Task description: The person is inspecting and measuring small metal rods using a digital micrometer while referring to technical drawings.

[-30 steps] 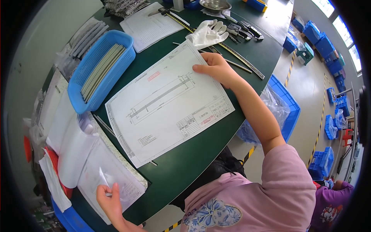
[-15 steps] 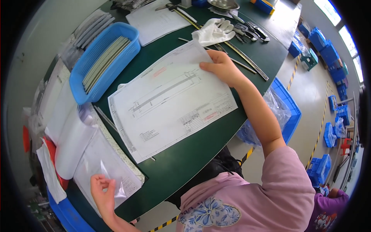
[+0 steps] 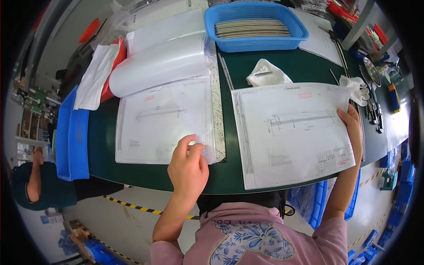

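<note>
My right hand (image 3: 350, 121) pinches the right edge of a printed technical drawing sheet (image 3: 287, 145), thumb on top. The sheet is tilted above the green table and shows a long, thin part, with a small red stamp near its top. My left hand (image 3: 189, 170) hovers by the lower right corner of a second drawing (image 3: 154, 119) in an open folder of clear sleeves. Its fingers are loosely bent and apart, with nothing seen in them. Turned-back sleeves (image 3: 159, 66) curl over the folder's upper part.
A blue basket (image 3: 260, 44) of thin rods (image 3: 251, 29) stands at the back. White cloth (image 3: 267, 73) lies behind the sheet, a white glove (image 3: 357, 90) and hand tools to its right. A blue bin (image 3: 73, 137) is at far left. Another person (image 3: 39, 183) is beyond it.
The view has swung left, bringing the folder to the middle. The right hand still holds the drawing sheet. My left hand stays near the folder's lower corner, fingers loosely bent.
</note>
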Motion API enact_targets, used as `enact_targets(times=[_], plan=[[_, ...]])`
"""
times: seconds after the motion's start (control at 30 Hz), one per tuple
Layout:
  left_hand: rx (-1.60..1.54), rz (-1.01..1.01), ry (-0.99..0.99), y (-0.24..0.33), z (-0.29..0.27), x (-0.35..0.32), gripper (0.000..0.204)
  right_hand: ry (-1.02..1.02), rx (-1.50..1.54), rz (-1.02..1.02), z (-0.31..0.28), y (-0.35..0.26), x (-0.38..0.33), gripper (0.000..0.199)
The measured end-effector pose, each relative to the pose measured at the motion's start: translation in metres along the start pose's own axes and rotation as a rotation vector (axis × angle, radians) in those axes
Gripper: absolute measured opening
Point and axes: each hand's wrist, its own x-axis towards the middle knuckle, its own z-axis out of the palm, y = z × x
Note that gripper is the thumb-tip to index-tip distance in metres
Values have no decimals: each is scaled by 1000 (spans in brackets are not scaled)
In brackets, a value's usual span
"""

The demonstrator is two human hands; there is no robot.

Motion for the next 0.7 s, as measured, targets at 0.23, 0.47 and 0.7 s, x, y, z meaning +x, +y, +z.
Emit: enact_targets(times=[0.23,0.47,0.7], plan=[[-37,-17,131,-3,4,0,29,-130,57,103,48,-18,-9,24],[-13,-64,120,0,-1,3,40,-244,-51,114,69,-28,13,26],[-3,-74,116,-1,-6,1,45,-232,-79,90,70,-36,28,27]])
